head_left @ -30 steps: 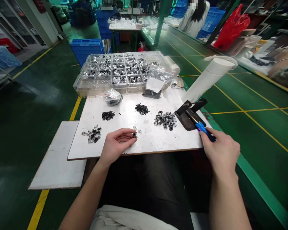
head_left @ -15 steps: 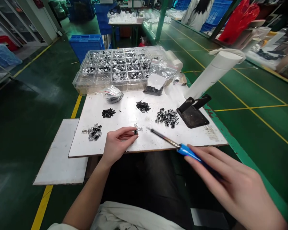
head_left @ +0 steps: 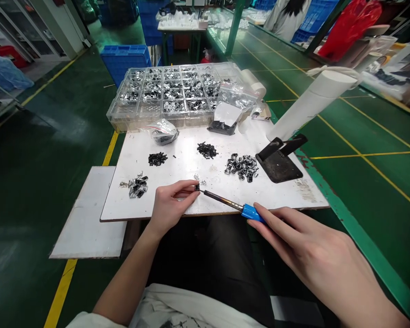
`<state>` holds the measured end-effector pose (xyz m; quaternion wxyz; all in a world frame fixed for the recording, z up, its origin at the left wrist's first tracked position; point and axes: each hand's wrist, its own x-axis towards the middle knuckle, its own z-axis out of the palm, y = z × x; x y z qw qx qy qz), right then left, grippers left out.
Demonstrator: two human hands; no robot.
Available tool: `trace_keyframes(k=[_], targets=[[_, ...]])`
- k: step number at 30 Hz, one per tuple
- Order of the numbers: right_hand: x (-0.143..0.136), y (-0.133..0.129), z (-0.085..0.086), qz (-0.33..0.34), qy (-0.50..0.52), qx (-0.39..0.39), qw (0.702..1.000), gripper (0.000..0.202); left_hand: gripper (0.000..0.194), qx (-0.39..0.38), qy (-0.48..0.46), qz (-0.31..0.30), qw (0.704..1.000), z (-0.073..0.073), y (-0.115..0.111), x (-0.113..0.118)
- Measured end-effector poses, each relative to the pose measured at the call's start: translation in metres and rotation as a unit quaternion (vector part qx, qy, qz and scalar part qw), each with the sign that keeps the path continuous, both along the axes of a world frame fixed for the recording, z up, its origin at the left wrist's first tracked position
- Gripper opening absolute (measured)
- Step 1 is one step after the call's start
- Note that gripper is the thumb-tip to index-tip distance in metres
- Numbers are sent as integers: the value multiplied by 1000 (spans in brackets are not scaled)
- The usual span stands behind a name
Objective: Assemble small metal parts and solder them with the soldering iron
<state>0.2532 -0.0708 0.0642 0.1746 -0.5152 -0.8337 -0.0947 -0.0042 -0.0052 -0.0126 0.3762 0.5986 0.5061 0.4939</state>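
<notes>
Between thumb and fingertips my left hand (head_left: 171, 205) pinches a small black part (head_left: 197, 187) above the front of the white board (head_left: 177, 177). My right hand (head_left: 307, 241) is wrapped round the blue handle of a soldering iron (head_left: 251, 212). The iron's thin tip points left and meets the small part, or lies right beside it. Tiny clear or metallic bits (head_left: 201, 179) lie just behind the part. Two piles of small black pieces (head_left: 157, 158) (head_left: 207, 150) lie farther back. Silver-and-black pieces are heaped at the left (head_left: 138, 185) and the right (head_left: 242, 166).
A clear compartment box (head_left: 123, 111) full of small parts spans the back of the board. In front of it lie plastic bags (head_left: 164, 132) (head_left: 223, 120). A black metal stand (head_left: 280, 166) and a tilted white tube (head_left: 314, 102) occupy the right side.
My right hand has moved left with the soldering iron, bringing its tip to the small part. My left hand keeps its pinch on the part. The whole view has shifted slightly.
</notes>
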Motion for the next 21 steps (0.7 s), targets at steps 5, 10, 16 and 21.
trace_keyframes(k=[5,10,16,21], targets=[[0,2,2,16,-46,24,999,36,21,1,3,-2,1000,0,0,0],[1,3,-1,14,-56,27,998,36,21,3,7,-4,1000,0,-1,-1],[-1,5,1,26,-63,25,997,36,21,5,11,-5,1000,0,-1,-1],[-1,6,1,32,-62,24,997,36,21,10,8,-6,1000,0,-2,-1]])
